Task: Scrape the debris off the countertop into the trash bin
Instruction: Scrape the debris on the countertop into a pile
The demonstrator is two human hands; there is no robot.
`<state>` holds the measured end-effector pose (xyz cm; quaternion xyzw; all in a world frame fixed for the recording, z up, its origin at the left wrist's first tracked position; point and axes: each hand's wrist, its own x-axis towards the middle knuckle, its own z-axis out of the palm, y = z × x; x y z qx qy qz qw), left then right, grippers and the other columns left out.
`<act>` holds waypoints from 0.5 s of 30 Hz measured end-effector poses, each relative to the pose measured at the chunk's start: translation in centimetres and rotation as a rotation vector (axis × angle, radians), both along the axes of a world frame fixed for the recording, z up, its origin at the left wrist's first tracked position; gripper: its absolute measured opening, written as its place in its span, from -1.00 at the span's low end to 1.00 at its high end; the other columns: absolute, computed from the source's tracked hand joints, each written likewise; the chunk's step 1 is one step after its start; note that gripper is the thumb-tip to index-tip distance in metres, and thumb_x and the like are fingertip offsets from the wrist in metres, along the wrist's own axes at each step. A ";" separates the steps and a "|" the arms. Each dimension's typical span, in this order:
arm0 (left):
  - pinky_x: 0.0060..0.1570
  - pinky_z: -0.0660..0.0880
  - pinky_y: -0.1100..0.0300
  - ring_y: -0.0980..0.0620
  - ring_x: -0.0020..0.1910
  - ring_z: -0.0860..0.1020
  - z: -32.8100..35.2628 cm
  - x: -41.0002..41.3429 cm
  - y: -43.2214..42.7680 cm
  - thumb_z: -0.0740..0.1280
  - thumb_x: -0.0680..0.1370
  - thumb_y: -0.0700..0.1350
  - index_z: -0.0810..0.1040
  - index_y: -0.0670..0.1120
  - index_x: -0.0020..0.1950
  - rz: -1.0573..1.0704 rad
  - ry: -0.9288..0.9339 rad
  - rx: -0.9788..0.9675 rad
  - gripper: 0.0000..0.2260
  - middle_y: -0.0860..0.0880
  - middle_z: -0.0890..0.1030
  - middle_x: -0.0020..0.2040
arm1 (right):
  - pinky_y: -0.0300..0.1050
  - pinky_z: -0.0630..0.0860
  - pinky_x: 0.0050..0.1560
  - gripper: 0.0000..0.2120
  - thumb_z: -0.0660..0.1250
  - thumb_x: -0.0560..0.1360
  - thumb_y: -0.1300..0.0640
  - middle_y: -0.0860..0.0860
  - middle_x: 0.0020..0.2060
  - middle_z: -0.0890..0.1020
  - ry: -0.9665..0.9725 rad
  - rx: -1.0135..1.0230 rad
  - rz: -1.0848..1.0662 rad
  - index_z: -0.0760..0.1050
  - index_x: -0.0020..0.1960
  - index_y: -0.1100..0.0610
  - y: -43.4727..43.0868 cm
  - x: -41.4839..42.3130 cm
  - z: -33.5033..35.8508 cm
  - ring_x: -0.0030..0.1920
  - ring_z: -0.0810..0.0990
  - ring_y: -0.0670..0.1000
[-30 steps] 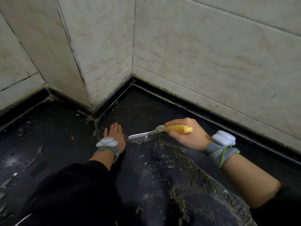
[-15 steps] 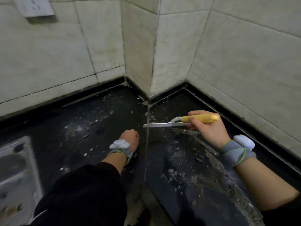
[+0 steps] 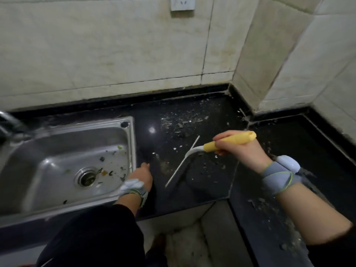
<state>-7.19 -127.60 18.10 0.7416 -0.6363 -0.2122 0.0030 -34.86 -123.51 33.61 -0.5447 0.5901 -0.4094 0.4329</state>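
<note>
Evidently the right hand (image 3: 243, 151) is gripping the yellow-handled, white-bladed scraper (image 3: 194, 153) tight, blade angled low beside grey debris flecks (image 3: 181, 123) on the glossy black countertop (image 3: 289, 143), while the loosely curled, empty left hand (image 3: 141, 176) is bracing by the steel sink (image 3: 57, 158); no trash bin showing

Steel sink (image 3: 123, 149) left, food scraps inside; wall socket (image 3: 182, 3) above.

The black tabletop (image 3: 154, 120) lies open between the sink (image 3: 57, 151) rim on the left and the tiled wall column (image 3: 256, 74) jutting out on the right. The left hand (image 3: 141, 177) rests just beside the sink rim; the scraper (image 3: 183, 160) blade slants across the middle; debris (image 3: 181, 122) lies behind
</note>
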 end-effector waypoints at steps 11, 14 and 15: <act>0.38 0.23 0.03 -0.12 0.45 0.22 -3.3 7.8 -3.7 0.13 0.56 -0.21 0.13 -0.13 0.53 -0.097 0.021 -0.100 -0.47 -0.11 0.19 0.51 | -0.13 0.63 -0.19 -0.90 0.42 0.40 0.40 0.22 -0.16 0.69 -0.090 0.148 0.107 0.65 -0.16 0.23 -6.2 11.5 -1.9 -0.26 0.64 0.05; 0.51 0.02 0.07 -0.03 0.56 -0.03 -3.9 8.4 -5.3 0.03 0.62 -0.18 -0.07 -0.12 0.59 -0.160 0.052 -0.006 -0.45 -0.03 -0.06 0.59 | -0.11 0.63 -0.20 -0.92 0.42 0.40 0.38 0.25 -0.16 0.68 -0.099 0.174 0.083 0.65 -0.13 0.27 -7.2 12.8 -2.8 -0.28 0.65 0.07; 0.52 -0.01 0.09 -0.03 0.57 -0.07 -4.1 8.4 -5.7 0.01 0.63 -0.17 -0.10 -0.12 0.59 -0.183 0.046 0.023 -0.46 -0.04 -0.09 0.59 | -0.10 0.63 -0.19 -0.92 0.42 0.40 0.38 0.26 -0.16 0.68 -0.099 0.186 0.078 0.65 -0.13 0.27 -7.3 13.1 -3.1 -0.28 0.65 0.09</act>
